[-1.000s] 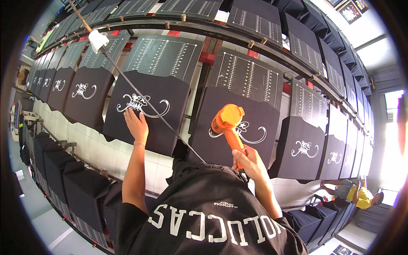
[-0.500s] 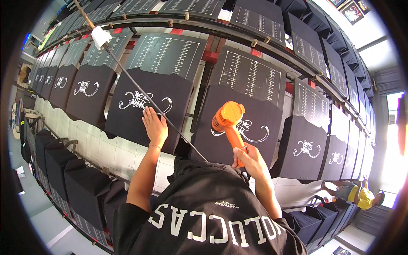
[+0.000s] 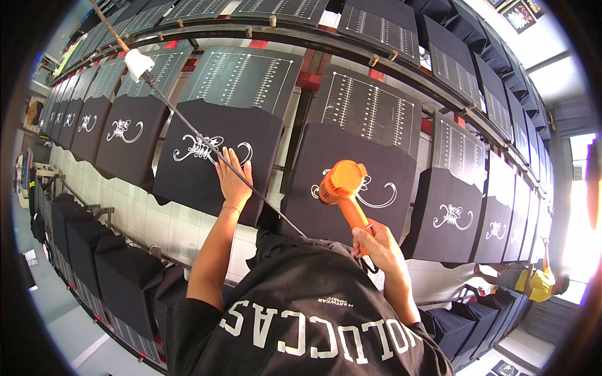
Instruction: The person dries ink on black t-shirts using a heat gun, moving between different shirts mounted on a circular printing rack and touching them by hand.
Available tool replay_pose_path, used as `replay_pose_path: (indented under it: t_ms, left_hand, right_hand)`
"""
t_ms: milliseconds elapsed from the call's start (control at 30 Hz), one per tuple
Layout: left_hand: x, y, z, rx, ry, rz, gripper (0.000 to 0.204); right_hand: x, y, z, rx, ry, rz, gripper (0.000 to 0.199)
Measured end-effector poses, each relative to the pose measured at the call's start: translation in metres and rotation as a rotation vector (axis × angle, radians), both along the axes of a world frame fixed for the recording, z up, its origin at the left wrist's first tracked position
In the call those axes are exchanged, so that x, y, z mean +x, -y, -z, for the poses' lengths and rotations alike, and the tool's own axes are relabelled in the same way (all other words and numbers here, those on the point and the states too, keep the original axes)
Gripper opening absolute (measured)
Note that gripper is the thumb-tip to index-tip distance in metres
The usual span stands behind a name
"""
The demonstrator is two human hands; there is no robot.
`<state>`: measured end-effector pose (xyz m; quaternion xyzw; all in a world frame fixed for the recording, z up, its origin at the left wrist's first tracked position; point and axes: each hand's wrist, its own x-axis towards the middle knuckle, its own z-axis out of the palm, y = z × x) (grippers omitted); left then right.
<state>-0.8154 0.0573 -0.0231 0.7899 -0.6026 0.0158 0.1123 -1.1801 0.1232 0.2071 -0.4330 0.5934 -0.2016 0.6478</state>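
My right hand (image 3: pixel 382 249) is wrapped around the handle of an orange heat gun (image 3: pixel 346 180). The gun's head is held over a black shirt (image 3: pixel 307 207) stretched on a flat board, partly covering the white scroll-like print on it. On the neighbouring black shirt (image 3: pixel 188 182), to the left, my left hand (image 3: pixel 234 180) lies flat with fingers stretched, just below and right of its white flower-and-scroll print (image 3: pixel 200 148). A dark cord (image 3: pixel 183 116) runs diagonally from a white plug fitting (image 3: pixel 138 64) at the upper left, passing over my left hand toward my waist.
Boards with printed ruler marks (image 3: pixel 367 106) stand in a long row, several wearing black shirts with the same white print. A dark metal rail (image 3: pixel 307 39) runs behind them. More covered boards (image 3: pixel 125 276) line up behind me. A person in yellow (image 3: pixel 540 285) is at the far right.
My left hand has slid slightly right and down, off the print's edge. The heat gun has shifted a little right and down. The person in yellow has moved slightly.
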Motion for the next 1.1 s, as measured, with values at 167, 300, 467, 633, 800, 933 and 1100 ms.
replay_pose_path:
  t_ms: [167,300,467,633,800,933,1100]
  left_hand:
    - [-0.01,0.022,-0.001,0.004,0.013,0.074,0.065]
    - [-0.017,0.042,0.0,-0.019,0.007,0.111,0.065]
    - [-0.028,0.05,-0.003,-0.021,-0.009,0.153,0.065]
    - [-0.037,0.026,-0.008,-0.017,-0.045,0.255,0.064]
    - [-0.003,0.006,-0.002,-0.076,0.006,0.224,0.063]
    - [0.048,0.012,0.0,0.012,0.017,-0.073,0.063]
    - [0.076,0.01,0.01,0.004,0.037,-0.229,0.061]
  right_hand:
    - [-0.012,0.006,0.003,-0.019,-0.063,0.115,0.032]
    - [-0.016,0.013,0.011,-0.06,-0.067,0.17,0.032]
    - [-0.009,0.023,0.017,-0.083,0.019,0.216,0.032]
    - [0.003,0.032,0.021,-0.074,0.078,0.148,0.031]
    - [0.009,0.035,0.018,-0.089,0.05,0.079,0.032]
    - [0.009,0.037,0.018,-0.084,0.039,0.093,0.032]
    - [0.005,0.034,0.008,-0.078,-0.053,0.131,0.034]
